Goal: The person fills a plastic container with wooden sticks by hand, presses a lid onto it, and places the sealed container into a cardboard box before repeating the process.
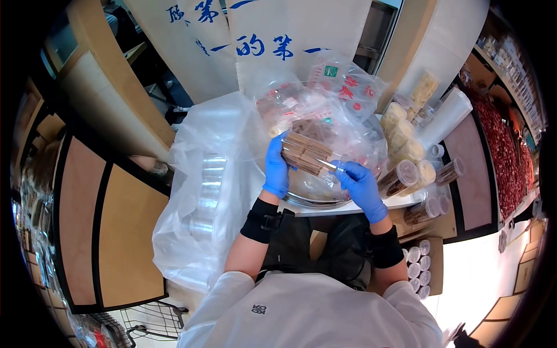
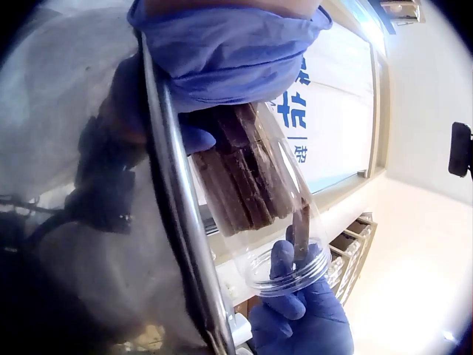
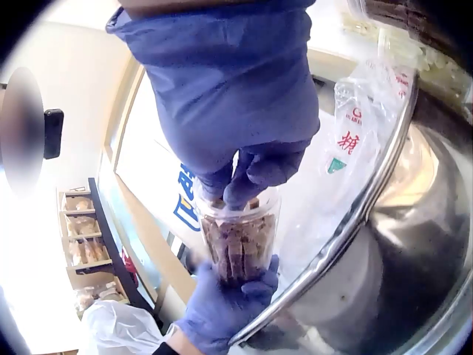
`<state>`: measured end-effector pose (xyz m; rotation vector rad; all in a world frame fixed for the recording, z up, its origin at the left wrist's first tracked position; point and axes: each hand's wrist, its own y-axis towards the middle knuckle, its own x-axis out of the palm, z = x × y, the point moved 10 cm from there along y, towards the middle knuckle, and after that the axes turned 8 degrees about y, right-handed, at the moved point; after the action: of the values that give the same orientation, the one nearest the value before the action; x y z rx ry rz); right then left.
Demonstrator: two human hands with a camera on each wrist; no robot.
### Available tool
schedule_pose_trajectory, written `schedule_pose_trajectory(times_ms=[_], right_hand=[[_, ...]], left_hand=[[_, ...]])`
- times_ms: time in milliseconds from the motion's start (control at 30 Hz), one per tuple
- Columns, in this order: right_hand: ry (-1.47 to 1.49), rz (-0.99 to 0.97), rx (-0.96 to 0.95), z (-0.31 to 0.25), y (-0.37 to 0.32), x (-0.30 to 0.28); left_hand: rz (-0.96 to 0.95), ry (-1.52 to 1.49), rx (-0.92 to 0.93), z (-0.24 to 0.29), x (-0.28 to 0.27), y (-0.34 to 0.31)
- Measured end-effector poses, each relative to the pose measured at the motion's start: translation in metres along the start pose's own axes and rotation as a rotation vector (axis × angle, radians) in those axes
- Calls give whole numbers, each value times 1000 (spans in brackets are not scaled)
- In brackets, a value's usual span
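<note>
1. Over on the far left there's a tan cabinet [image 1: 130,232] with black trim, and a wire basket [image 1: 152,322] sits by its foot.
2. Next along, a big cloudy plastic bag [image 1: 188,243], with a row of clear containers [image 1: 213,180] showing through it.
3. Then the left hand [image 1: 277,168], in a blue glove: fingers curled around the base end of a clear jar, so yeah, a proper grip.
4. That jar [image 1: 306,152] is up in the air above the steel basin [image 3: 355,225], tilted so its mouth faces the other hand. It's packed with brown sticks [image 2: 244,177] standing side by side, bunched toward the base end.
5. Under and behind the jar, the basin has a pile of crinkly printed bags [image 1: 348,87] in it, red characters and all.
6. Right hand [image 1: 361,184], also gloved: thumb and finger pinching the end of one loose stick [image 2: 301,229] at the jar's mouth, apart from the bunch. Can't tell exactly how the rest of its fingers sit.
7. Just past that, filled jars [image 1: 411,151] crowd together near a roll of clear plastic [image 1: 449,119], with a cardboard box [image 1: 435,272] of lidded tubs lower down.
8. Far right, a heap of dark red goods [image 1: 499,139].
</note>
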<state>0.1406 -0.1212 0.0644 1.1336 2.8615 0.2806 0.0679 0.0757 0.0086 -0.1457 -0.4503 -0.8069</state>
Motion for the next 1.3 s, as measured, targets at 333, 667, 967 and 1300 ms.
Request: schedule_pose_trajectory(times_ms=[333,667,967,1300], right_hand=[[156,289,67,19,0,-14],[-46,116,-191,-10,1,5],[139,70,-35,-13,-2,0],[272,287,-30,30,19,-45]], left_hand=[[-122,137,40,2,15,-6],[-80,171,52,4,9,-4],[-9,51,-17,-2,1,-1],[68,9,37,5,-6,-4]])
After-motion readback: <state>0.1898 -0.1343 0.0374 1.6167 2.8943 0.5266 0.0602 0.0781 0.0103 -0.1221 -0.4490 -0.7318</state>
